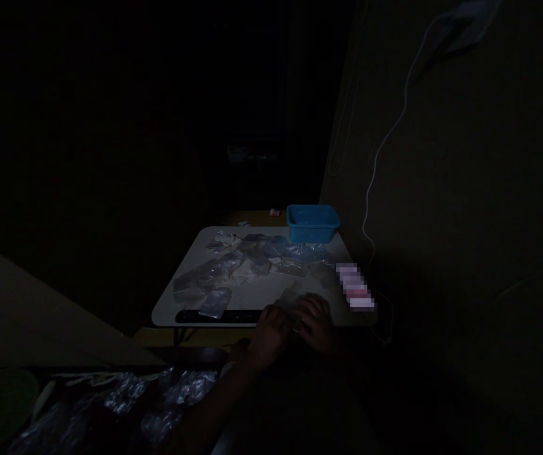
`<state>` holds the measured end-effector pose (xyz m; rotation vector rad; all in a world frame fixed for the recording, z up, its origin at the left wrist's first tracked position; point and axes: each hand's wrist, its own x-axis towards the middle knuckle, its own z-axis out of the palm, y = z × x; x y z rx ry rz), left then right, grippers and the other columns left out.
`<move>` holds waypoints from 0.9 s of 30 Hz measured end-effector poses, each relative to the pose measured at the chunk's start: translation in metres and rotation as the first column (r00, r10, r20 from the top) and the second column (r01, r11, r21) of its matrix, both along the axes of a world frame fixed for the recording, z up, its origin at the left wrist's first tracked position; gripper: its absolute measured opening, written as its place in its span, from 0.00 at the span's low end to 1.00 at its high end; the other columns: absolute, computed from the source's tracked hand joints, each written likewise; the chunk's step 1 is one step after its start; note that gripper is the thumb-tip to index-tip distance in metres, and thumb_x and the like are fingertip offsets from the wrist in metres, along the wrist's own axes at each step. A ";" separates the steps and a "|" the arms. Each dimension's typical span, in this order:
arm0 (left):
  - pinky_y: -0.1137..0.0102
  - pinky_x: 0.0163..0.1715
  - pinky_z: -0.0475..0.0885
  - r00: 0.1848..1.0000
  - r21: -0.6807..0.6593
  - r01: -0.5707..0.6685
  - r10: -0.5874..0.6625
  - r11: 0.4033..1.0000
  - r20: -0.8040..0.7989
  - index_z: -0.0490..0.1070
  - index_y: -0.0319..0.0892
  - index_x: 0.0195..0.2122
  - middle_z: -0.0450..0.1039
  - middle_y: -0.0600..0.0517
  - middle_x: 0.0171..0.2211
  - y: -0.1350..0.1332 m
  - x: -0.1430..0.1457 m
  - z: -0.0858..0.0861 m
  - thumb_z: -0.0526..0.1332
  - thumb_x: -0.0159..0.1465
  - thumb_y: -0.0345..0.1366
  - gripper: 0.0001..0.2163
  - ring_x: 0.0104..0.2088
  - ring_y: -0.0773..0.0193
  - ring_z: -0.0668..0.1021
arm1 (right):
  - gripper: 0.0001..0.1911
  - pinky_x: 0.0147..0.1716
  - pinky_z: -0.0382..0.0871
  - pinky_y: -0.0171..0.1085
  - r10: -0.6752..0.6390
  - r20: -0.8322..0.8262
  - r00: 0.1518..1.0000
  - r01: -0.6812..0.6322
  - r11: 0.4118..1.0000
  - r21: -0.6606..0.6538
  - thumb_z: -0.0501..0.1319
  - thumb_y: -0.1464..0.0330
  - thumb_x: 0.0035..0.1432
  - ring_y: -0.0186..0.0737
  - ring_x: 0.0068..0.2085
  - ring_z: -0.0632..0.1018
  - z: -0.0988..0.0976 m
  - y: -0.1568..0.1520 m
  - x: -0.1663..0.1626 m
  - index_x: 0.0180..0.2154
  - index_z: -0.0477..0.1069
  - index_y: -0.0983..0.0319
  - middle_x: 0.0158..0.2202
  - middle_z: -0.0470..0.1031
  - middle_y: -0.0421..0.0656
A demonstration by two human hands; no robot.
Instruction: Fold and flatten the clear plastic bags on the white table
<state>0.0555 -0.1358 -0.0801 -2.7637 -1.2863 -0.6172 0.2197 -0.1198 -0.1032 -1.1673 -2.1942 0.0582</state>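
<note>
At the near edge of the white table (262,300), my left hand (270,332) is closed, its fingers curled on the near side of a clear plastic bag (291,297). Close beside it, my right hand (317,322) bends its fingers over the same bag's right side. The dim light hides the fingertips and most of the bag between the hands. Several thin clear plastic bags (257,253) lie loosely spread beyond my hands. One small bag (216,302) overlaps a dark strip (243,316) along the front of the table.
A blue plastic basin (313,225) stands at the back right corner. A pixelated phone-like object (355,287) lies on the right edge, near a white cable (378,151) on the wall. Crumpled shiny plastic (181,388) and a green round object (1,404) are at lower left.
</note>
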 end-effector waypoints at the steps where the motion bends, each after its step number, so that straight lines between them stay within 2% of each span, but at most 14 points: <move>1: 0.62 0.42 0.62 1.000 -0.010 0.016 -0.016 1.000 0.010 0.69 0.41 0.38 0.70 0.49 0.34 -0.002 0.002 0.000 0.54 0.58 0.31 0.08 0.39 0.60 0.68 | 0.13 0.49 0.53 0.43 -0.017 -0.034 0.999 0.017 1.000 0.008 0.53 0.73 0.48 0.42 0.50 0.63 -0.003 0.002 0.000 0.35 0.71 0.58 0.43 0.70 0.42; 3: 0.62 0.43 0.61 0.998 -0.023 0.036 -0.035 0.999 0.043 0.68 0.41 0.40 0.70 0.49 0.35 -0.006 0.002 -0.002 0.53 0.58 0.29 0.09 0.40 0.60 0.68 | 0.10 0.48 0.54 0.44 -0.031 -0.106 0.994 0.035 0.999 0.039 0.53 0.74 0.49 0.41 0.47 0.66 -0.008 0.005 0.002 0.30 0.71 0.58 0.39 0.72 0.41; 7: 0.60 0.46 0.60 0.990 -0.039 0.007 -0.001 0.999 0.143 0.63 0.41 0.47 0.67 0.48 0.43 -0.008 -0.006 -0.013 0.53 0.56 0.26 0.16 0.46 0.57 0.65 | 0.09 0.45 0.57 0.45 0.032 -0.208 0.978 -0.013 0.996 0.092 0.53 0.75 0.50 0.41 0.42 0.70 -0.015 0.007 0.012 0.29 0.70 0.59 0.33 0.73 0.41; 10: 0.59 0.47 0.60 0.968 -0.060 -0.049 0.062 0.997 0.242 0.60 0.41 0.50 0.63 0.46 0.48 -0.001 -0.011 -0.020 0.53 0.54 0.26 0.20 0.49 0.56 0.63 | 0.08 0.43 0.60 0.44 0.087 -0.265 0.960 -0.070 0.995 0.073 0.53 0.74 0.52 0.40 0.41 0.71 -0.016 0.003 0.016 0.31 0.69 0.59 0.33 0.74 0.41; 15: 0.61 0.47 0.61 0.938 -0.079 -0.012 0.039 0.997 0.343 0.64 0.41 0.47 0.65 0.47 0.47 0.018 -0.008 -0.022 0.54 0.53 0.24 0.19 0.49 0.58 0.64 | 0.09 0.42 0.64 0.42 0.076 -0.342 0.937 -0.077 0.997 0.011 0.51 0.72 0.55 0.39 0.42 0.71 -0.017 0.000 0.017 0.35 0.68 0.58 0.36 0.74 0.43; 20: 0.62 0.43 0.63 0.932 -0.009 0.009 -0.005 1.000 0.363 0.71 0.42 0.35 0.69 0.48 0.42 0.026 -0.004 -0.025 0.55 0.55 0.27 0.09 0.45 0.58 0.67 | 0.08 0.45 0.61 0.44 0.073 -0.305 0.950 -0.063 0.997 0.044 0.50 0.72 0.55 0.40 0.44 0.70 -0.018 0.002 0.020 0.32 0.68 0.59 0.37 0.74 0.43; 24: 0.61 0.43 0.63 0.952 0.018 0.004 -0.009 1.000 0.305 0.71 0.42 0.35 0.70 0.48 0.39 0.022 -0.009 -0.026 0.56 0.56 0.29 0.08 0.44 0.58 0.68 | 0.09 0.44 0.60 0.44 0.039 -0.207 0.978 -0.025 0.997 0.068 0.51 0.72 0.54 0.40 0.43 0.70 -0.016 0.003 0.023 0.35 0.69 0.60 0.37 0.74 0.44; 27: 0.61 0.43 0.63 0.956 0.000 0.026 -0.025 1.000 0.292 0.71 0.42 0.36 0.71 0.48 0.39 0.019 -0.011 -0.025 0.55 0.57 0.28 0.09 0.43 0.58 0.68 | 0.11 0.47 0.56 0.46 0.071 -0.091 0.993 -0.067 0.996 0.051 0.52 0.72 0.54 0.42 0.46 0.69 -0.014 0.001 0.022 0.39 0.69 0.59 0.40 0.73 0.44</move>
